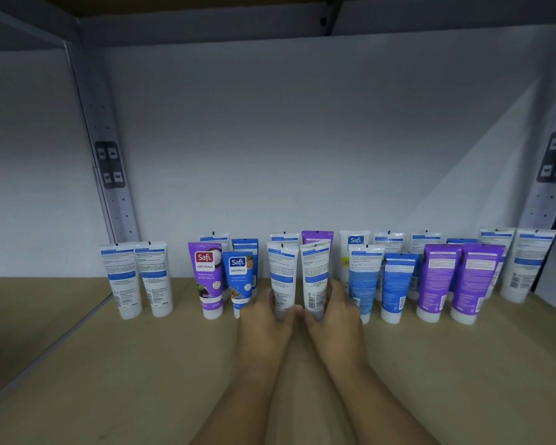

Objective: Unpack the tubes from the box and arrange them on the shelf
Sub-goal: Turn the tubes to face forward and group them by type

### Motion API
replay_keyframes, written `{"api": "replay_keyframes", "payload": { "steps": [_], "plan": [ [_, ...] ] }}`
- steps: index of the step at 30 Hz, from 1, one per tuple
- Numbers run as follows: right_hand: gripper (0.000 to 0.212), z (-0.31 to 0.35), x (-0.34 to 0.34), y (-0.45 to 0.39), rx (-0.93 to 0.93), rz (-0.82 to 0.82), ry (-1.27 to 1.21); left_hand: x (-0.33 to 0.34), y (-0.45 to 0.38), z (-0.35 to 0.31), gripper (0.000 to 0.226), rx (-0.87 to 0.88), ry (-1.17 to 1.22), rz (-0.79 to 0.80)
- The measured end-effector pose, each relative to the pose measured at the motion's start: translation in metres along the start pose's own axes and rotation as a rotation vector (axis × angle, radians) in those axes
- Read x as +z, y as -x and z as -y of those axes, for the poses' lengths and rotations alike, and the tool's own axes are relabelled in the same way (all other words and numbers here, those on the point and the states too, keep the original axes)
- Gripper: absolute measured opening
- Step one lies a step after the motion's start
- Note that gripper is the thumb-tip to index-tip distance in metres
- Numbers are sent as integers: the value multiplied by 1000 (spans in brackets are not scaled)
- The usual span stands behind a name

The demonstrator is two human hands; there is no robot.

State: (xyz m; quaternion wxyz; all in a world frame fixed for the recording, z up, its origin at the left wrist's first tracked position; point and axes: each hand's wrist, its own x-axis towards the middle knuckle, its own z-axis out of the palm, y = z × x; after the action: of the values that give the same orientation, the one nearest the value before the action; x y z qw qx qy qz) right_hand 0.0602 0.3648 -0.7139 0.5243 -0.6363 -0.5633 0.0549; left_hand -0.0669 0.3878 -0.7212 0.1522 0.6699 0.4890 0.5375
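While both forearms reach in from the shelf's front edge, left hand (264, 322) curled round the cap end of a white tube (281, 277), grip holding it upright on the brown shelf board (142, 380); right hand (334, 319) likewise wrapped round a second white tube (315, 277), grip holding that one upright just beside the first. Thumbs almost meeting between the two caps, near the middle of the shelf. Both held tubes cap-down, back labels with blue bands facing out.

Toward the shelf's left edge, a pair of white tubes (138, 277) standing side by side, apart from the rest. Just left of the left hand, a purple Safi tube (207, 277) and a blue Safi tube (239, 281), front labels showing, touching or nearly so. To the right of the right hand, a pale blue-and-white tube (363, 277), a blue tube (395, 284), then two purple tubes (456, 281) with back labels out, and a white tube (527, 264) nearest the shelf's right edge.

Behind the front row, a second row of tubes (389, 242) along the shelf's back edge, against the white wall (302, 139), mostly hidden. Perforated metal uprights (109, 175) at the back corners
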Motion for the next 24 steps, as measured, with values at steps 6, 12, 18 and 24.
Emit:
{"api": "replay_keyframes", "payload": {
  "steps": [6,12,18,24],
  "plan": [
    [49,-6,1,-2,8,15,-22,1,-1,3,37,18,-83,2],
    [56,-6,2,0,-37,48,-67,1,0,0,31,30,-131,20],
    [56,-4,-2,-4,-12,60,-98,2,-7,4,33,16,-111,53],
    [54,-9,0,-3,-30,95,-67,1,-4,1,20,22,-132,42]
  ]
}}
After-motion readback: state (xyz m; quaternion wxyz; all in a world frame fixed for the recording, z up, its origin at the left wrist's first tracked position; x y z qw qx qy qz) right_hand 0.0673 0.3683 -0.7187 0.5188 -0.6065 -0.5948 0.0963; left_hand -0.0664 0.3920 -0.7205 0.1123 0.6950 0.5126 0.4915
